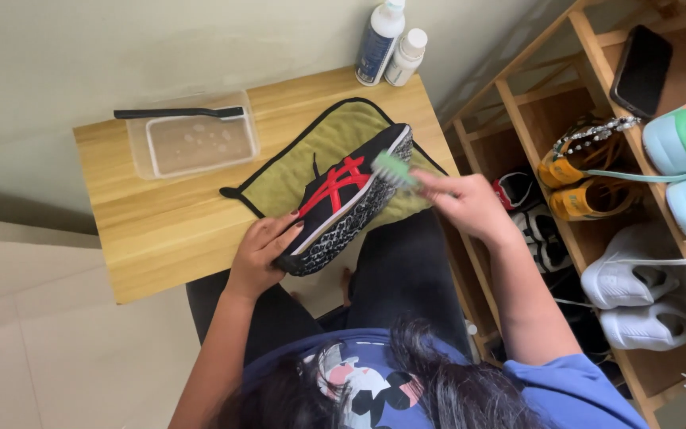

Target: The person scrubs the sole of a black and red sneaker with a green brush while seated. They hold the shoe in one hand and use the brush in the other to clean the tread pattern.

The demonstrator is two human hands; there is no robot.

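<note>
Black sneaker (pixel 343 202) with red stripes lies on its side on green cloth (pixel 295 171), landmark for rest. Long axis diagonal: heel end toward person, toe end far-right. Left hand (pixel 262 254) grips heel end, right hand (pixel 464 202) clenched on green brush (pixel 395 169), bristles at toe end; both hands on sneaker. Left of cloth: clear plastic tub (pixel 192 141) holding soapy water, black brush (pixel 178 113) across rim. Behind cloth: two bottles (pixel 391 44).

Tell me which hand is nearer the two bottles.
Right. The right hand is at the shoe's end below the bottles; the left hand grips its far end.
</note>
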